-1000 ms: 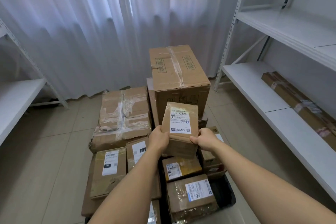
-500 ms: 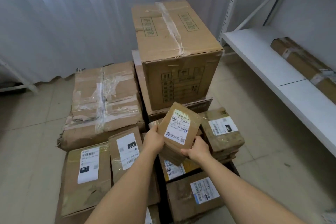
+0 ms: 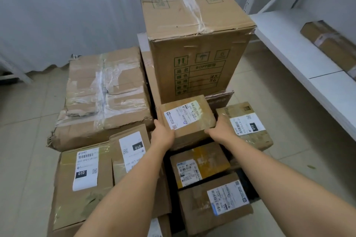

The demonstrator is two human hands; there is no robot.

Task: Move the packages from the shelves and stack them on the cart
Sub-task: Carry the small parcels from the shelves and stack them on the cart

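Both hands, left hand [image 3: 163,133] and right hand [image 3: 219,130], are gripping a small brown parcel [image 3: 187,119] with a white label at frame centre, below the tall carton [image 3: 194,31]; fingertips are lying hidden under it

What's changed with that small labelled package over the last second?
The small package, held upright a second ago, has been tipped label-up and lowered to just before the tall carton. The left hand and right hand still grip its sides. The other packages on the cart and the box on the shelf look unmoved.
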